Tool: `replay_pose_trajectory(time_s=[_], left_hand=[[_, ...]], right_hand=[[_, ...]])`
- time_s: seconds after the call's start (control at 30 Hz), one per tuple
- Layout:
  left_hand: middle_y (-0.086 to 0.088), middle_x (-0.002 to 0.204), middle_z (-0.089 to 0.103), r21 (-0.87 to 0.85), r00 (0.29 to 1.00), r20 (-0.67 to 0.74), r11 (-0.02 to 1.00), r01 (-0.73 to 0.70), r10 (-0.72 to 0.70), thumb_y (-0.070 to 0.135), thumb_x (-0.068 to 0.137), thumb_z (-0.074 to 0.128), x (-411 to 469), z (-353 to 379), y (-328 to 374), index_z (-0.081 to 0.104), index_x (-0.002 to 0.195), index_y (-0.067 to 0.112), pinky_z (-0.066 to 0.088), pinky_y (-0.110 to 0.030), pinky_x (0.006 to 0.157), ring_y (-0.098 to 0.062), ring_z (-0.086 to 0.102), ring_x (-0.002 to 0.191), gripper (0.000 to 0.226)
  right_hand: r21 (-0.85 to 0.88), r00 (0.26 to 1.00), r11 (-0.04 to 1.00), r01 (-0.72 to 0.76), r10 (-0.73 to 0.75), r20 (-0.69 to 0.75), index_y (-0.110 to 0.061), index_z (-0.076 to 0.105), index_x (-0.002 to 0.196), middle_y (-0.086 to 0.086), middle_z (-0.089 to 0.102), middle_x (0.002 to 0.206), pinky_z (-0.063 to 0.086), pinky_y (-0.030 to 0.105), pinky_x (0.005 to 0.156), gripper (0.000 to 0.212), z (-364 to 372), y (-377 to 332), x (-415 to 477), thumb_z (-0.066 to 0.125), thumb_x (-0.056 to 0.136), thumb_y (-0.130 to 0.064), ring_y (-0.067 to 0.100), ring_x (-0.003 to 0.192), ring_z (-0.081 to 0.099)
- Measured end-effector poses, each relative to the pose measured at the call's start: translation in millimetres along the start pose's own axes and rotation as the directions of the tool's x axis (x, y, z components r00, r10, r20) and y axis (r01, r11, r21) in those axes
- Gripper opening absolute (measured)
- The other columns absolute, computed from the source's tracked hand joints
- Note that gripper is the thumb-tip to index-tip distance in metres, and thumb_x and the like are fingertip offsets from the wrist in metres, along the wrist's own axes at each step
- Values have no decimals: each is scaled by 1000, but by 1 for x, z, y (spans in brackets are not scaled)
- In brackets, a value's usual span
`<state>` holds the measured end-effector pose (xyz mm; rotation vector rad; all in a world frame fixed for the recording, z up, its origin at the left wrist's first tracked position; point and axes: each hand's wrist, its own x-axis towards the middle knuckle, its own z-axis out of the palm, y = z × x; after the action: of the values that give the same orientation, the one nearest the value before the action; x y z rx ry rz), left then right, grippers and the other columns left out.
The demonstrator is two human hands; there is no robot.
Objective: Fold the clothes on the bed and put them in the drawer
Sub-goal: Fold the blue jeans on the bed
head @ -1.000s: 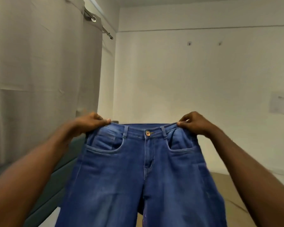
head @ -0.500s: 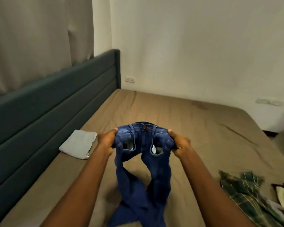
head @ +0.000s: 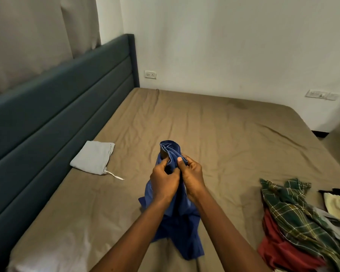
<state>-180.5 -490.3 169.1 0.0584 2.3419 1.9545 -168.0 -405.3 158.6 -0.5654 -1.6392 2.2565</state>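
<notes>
Brown sheeting covers the bed (head: 224, 134) that fills most of what we see, creased across its middle. Along its one side runs a dark teal padded headboard (head: 57, 107), with a pale curtain (head: 28, 36) hanging behind it and a white wall (head: 234, 36) at the far edge.

At the edge opposite the headboard, near us, lies a loose heap of clothes: a green plaid shirt (head: 289, 209) over a red garment (head: 273, 246), with a cream cloth (head: 338, 205) just beyond.

We hold the blue jeans (head: 175, 228) over the middle of the bed, bunched narrow at the waist; the legs trail down onto the sheet toward the near edge.

A folded grey garment (head: 92, 158) lies flat close to the headboard, its white drawstring trailing onto the sheet.

Our left hand (head: 163, 181) and right hand (head: 192, 177) are side by side, touching, each with fingers curled round the gathered denim, the right thumb pressed on top.

A socket (head: 150, 74) sits on the wall by the headboard's corner, and a switch plate (head: 320, 94) sits farther along.
</notes>
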Motion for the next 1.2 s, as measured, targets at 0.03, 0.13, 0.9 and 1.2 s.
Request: replay_pose_trajectory(time_s=[0.03,0.13,0.9,1.2], left_hand=[[12,81,74,14,999,7,999,-35,35,10,91,67,-6,4,5,73,96,34,52,-16,68,-1,70,78,26],[16,86,72,-51,991,128,998,-39,45,-7,94,53,-13,8,16,71,98,31,49,-7,70,11,68,83,42],[-2,69,73,201,719,54,697,-688,693,54,71,81,46,-42,313,73,75,16,57,-40,61,-9,67,65,40],[-4,108,78,-112,689,275,734,-669,670,44,92,72,18,-59,355,73,114,20,59,-39,90,-22,74,104,32]], right_hand=[[-25,999,999,31,-30,40,-6,71,120,13,77,109,59,34,91,23,0,-4,-3,57,104,-14,30,105,73],[-119,988,986,113,-99,115,-10,68,123,8,77,111,59,31,89,27,-8,-15,-4,68,97,-16,22,106,73],[-649,387,-8,760,-798,462,-30,56,138,-10,64,135,31,45,114,57,2,-348,29,43,96,-67,10,127,56],[-442,434,228,868,-780,450,-19,47,59,-12,45,51,36,34,53,60,31,-403,11,63,88,-69,6,50,41]])
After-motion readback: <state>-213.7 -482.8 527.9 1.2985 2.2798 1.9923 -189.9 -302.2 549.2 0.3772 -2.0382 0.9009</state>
